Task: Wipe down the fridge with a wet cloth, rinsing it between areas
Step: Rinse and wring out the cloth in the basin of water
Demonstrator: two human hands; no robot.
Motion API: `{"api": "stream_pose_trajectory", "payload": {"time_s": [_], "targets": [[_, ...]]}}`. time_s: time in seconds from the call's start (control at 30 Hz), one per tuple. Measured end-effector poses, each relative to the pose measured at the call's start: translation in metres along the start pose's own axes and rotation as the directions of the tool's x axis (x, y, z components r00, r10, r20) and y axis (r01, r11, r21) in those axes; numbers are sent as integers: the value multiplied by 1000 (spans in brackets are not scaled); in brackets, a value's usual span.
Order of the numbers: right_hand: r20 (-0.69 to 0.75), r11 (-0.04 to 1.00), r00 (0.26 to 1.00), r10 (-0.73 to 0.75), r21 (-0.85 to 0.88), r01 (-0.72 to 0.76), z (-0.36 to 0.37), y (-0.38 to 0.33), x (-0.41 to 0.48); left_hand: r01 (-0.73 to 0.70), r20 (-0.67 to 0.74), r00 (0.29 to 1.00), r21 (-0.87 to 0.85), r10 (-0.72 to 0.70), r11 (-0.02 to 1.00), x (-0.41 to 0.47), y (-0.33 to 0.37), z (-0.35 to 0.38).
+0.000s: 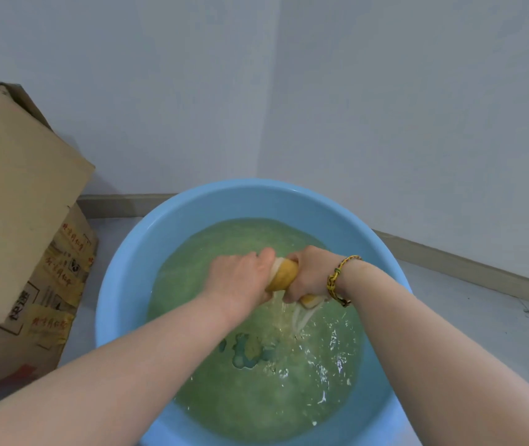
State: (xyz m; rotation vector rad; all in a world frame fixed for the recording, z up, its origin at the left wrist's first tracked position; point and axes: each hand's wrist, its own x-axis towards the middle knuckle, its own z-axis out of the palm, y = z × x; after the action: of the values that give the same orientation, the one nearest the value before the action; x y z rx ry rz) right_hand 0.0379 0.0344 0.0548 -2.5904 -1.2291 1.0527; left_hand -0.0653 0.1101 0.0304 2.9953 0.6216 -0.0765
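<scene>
A yellow and white cloth [284,274] is twisted into a tight roll above a round blue basin [134,252] filled with greenish water. My left hand [240,278] grips the roll's left end. My right hand [310,273], with a yellow braided bracelet on its wrist, grips the right end. Water streams from the cloth and splashes into the basin below. The fridge is out of view.
An open cardboard box [22,201] with printed labels stands on the floor at the left, close to the basin. Pale walls meet in a corner behind the basin, with a skirting board [469,268] along the grey floor at the right.
</scene>
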Motion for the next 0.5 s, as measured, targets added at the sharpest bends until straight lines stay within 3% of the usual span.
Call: {"api": "stream_pose_trajectory", "payload": {"time_s": [0.07, 0.1, 0.13, 0.17, 0.2, 0.23, 0.27, 0.3, 0.33, 0.4, 0.47, 0.5], "targets": [[-130, 995, 992, -7, -100, -6, 0, -3, -3, 130, -78, 986, -181, -146, 975, -4, -1, 1], [-222, 983, 975, 6, -176, -46, 2, -4, -6, 203, -89, 964, -364, -251, 909, -8, -2, 0], [-354, 957, 935, -14, -275, -90, 3, -6, -10, 290, -15, 925, -621, -381, 728, -12, 0, -6], [-523, 913, 846, -104, -388, -127, 7, -4, -11, 351, 148, 876, -848, -458, 397, -15, 3, -12], [-661, 843, 707, -251, -508, -175, 11, -2, -11, 370, 337, 836, -929, -433, -6, -14, 7, -19], [-737, 806, 567, -368, -556, -201, 16, -3, -11, 350, 457, 816, -878, -355, -327, -12, 11, -24], [-758, 782, 421, -498, -603, -161, 21, -2, -9, 313, 522, 800, -784, -297, -537, -7, 13, -26], [-743, 762, 303, -596, -643, -78, 27, -1, -7, 251, 553, 790, -688, -267, -681, -2, 12, -27], [-717, 732, 207, -666, -681, -7, 33, 1, -5, 189, 580, 775, -592, -250, -784, 1, 9, -28], [-694, 697, 74, -716, -707, 119, 39, 0, -6, 157, 601, 781, -448, -167, -880, -1, 5, -30], [-723, 697, 7, -691, -663, 274, 42, -3, -9, 200, 549, 835, -381, -46, -903, -2, 3, -31], [-768, 725, 13, -641, -600, 338, 42, -7, -11, 202, 511, 859, -380, -23, -903, -1, 2, -32]]}}
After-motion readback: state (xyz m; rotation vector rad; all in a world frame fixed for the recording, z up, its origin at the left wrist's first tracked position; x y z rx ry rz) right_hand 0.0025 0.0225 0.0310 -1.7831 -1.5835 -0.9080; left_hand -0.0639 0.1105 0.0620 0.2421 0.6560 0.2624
